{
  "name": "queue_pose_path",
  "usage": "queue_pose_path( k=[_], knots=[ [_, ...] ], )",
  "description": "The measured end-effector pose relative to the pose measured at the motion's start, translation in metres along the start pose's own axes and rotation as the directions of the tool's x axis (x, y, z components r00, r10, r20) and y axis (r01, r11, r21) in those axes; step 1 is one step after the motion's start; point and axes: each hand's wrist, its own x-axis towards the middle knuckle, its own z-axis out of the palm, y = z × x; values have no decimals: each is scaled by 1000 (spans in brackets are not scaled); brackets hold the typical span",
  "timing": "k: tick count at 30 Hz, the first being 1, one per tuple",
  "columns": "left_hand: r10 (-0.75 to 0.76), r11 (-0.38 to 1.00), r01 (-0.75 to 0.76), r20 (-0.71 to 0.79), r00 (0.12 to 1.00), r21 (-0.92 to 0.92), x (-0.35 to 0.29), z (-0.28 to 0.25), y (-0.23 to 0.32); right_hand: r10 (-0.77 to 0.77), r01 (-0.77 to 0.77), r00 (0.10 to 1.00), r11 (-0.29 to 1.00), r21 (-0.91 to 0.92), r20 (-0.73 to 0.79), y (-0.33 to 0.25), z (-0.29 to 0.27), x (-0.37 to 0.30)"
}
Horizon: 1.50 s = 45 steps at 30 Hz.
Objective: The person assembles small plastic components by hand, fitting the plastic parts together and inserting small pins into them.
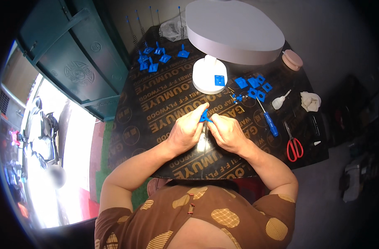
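Both of my hands meet over the near middle of the dark printed plywood table (156,120). Between them is a small blue plastic part (205,117), mostly covered by the fingers. My left hand (187,128) grips it from the left, and my right hand (226,132) pinches its right side. Just beyond them stands a white oval stand (204,81) with a flat blue plate (219,80) on it. To the right lie several flat blue square pieces (265,86) and a heap of tiny blue bits (238,98). Below these is a screwdriver (270,124) with a blue handle.
Several blue bases with upright springs (153,67) stand far left. A large pale oval block (235,33) fills the back. On the right are red-handled scissors (294,149), a white squeeze bottle (280,101), a crumpled white cloth (310,102) and a pink round container (292,60). A green door (79,58) stands left.
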Motion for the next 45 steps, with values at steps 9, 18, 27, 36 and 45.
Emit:
queue_pose_path(
  k=[9,18,27,36,45],
  knots=[
    [-3,999,3,11,1000,37,-4,0,4,-18,18,1000,1000,6,25,0,1,-2],
    [-37,999,36,27,999,37,-2,2,4,-25,24,999,999,26,39,2,-1,2],
    [-36,999,34,43,998,40,-5,0,5,-25,22,997,999,39,72,0,-1,-1],
    [-179,977,184,53,982,-104,-6,5,4,14,-15,998,1000,-8,-61,-8,0,1],
    [-192,973,199,67,979,-117,-8,10,1,6,-3,990,1000,28,-140,-4,7,-3]
  ],
)
